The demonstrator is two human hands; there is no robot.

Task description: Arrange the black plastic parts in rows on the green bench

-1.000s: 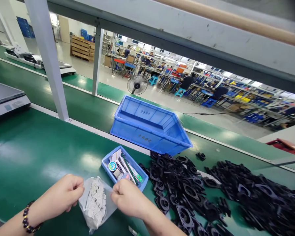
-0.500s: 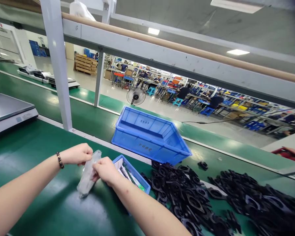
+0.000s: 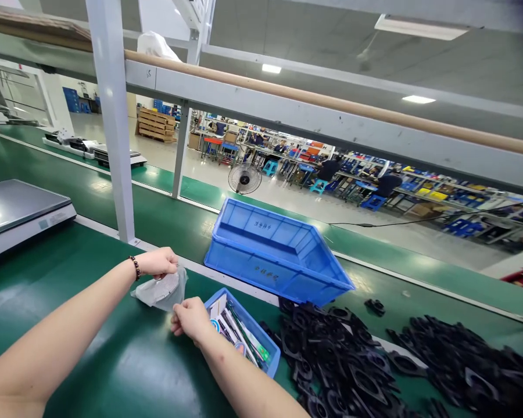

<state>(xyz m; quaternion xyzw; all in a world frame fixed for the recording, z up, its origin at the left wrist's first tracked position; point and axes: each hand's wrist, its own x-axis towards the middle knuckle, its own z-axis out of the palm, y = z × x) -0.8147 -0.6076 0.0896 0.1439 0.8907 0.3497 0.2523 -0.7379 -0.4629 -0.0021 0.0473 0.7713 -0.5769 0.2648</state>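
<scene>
A translucent plastic bag (image 3: 160, 291) hangs above the green work surface, its body slanting to the left. My left hand (image 3: 158, 263), wearing a beaded bracelet, is closed on the bag's upper edge. My right hand (image 3: 192, 319) has its fingers pinched together at the bag's lower right corner, which they seem to grip. What lies inside the bag, if anything, I cannot make out. Just right of my right hand stands a small blue bin (image 3: 272, 361) holding pens and other slim items.
Behind the hands stands a large blue crate (image 3: 270, 273). Black flat parts lie in one heap (image 3: 331, 354) at right and another heap (image 3: 470, 360) farther right. A scale (image 3: 26, 212) sits at left. A white post (image 3: 113, 128) and crossbar (image 3: 287, 110) frame the bench.
The bag has swung from near upright to a wider, slanted shape. My hands have moved apart, the right one lower. The whole view has shifted slightly.
</scene>
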